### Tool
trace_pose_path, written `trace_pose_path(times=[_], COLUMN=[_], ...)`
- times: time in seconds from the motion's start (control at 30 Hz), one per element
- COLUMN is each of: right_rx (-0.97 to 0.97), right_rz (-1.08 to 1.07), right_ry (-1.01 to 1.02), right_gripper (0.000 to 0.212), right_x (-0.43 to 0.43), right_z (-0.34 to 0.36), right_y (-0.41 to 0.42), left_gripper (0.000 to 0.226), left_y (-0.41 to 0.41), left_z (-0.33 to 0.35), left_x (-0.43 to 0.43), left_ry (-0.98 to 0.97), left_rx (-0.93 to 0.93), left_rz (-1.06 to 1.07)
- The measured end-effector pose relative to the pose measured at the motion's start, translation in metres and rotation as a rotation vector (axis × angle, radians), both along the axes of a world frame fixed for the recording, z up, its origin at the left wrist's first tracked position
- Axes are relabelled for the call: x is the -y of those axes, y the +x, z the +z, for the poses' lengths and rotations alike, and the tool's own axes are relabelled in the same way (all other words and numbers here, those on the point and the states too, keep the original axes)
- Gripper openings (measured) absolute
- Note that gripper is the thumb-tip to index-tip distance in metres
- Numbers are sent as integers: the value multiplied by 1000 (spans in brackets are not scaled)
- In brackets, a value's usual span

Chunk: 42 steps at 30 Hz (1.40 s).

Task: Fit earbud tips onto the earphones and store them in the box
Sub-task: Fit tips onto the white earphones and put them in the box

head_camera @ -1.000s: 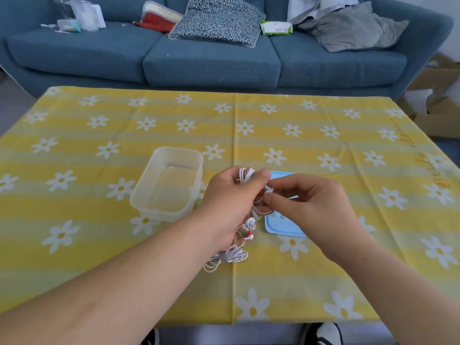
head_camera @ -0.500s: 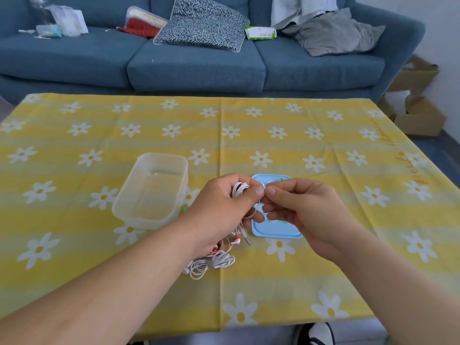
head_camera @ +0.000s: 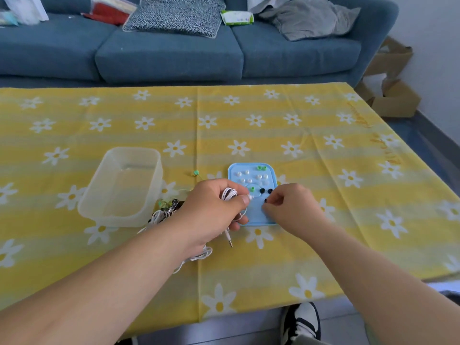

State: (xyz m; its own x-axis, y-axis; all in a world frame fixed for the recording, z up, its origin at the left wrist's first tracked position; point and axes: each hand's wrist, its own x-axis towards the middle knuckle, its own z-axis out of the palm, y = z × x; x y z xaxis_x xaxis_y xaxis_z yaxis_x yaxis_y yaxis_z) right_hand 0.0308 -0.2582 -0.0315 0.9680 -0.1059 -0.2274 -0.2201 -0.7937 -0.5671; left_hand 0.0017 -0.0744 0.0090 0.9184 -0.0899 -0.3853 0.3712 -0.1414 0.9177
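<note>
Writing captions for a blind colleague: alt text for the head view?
A left hand grips a white earphone cable while the right hand picks at a black earbud tip on a blue lid strewn with more tips. A clear plastic box stands beside them on a yellow daisy tablecloth.

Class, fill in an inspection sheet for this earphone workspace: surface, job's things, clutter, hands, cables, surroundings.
Surface: table under a yellow daisy cloth.
Job's things: clear box open, nothing seen inside; blue lid carrying spare tips in white, green and black.
Clutter: heap of earphones beside the box.
Hands: left hand grips a coiled white earphone; right hand pinches a black tip.
Cables: cable loops and a jack plug below the left hand.
Surroundings: blue sofa, cardboard boxes.
</note>
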Motion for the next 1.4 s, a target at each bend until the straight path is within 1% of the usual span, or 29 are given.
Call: trace_pose_path(times=[0.2,0.27,0.3,0.33,0.37,0.43,0.5,0.6,0.7,0.8,0.97,1.23,1.4], right_rx=[-17,33,62,79,63,-31,-106,-198,-251,-278,-263,-208,-170], right_rz=[53,57,55,36,3,-61,-83,-69,-66,-53,-30,-52,-95], right_ry=[-123,-115,-73,27,188,581,843,1090,1217,1270,1246,1250,1292], right_gripper=[9,11,10,10,9,5,6,12,16,17,32,30,40], right_x=[-3,-4,-7,-9,-14,-24,-33,-47,-60,-69,-81,-94,-101], right_z=[-1,4,8,15,24,40,51,59,60,58,56,48,44], right_y=[0,-2,-3,-4,-6,-10,-12,-11,-10,-7,-6,-9,-13], left_gripper=[7,7,7,7,7,7,5,3,4,4,5,5,4], left_y=[-2,-3,-4,-4,-4,-4,-5,-7,-9,-9,-9,-10,-8], left_z=[-3,-1,0,2,3,6,8,15,22,22,20,15,11], left_x=[-6,-10,-12,-15,-18,-24,-31,-43,-54,-62,-73,-79,-76], left_ry=[1,-3,-8,-13,-20,-35,-39,-52,-56,-21,-11,-21,6], left_rx=[-3,0,4,11,21,38,62,104,142,183,210,230,255], left_rz=[-3,2,11,21,35,66,101,142,154,153,158,190,255])
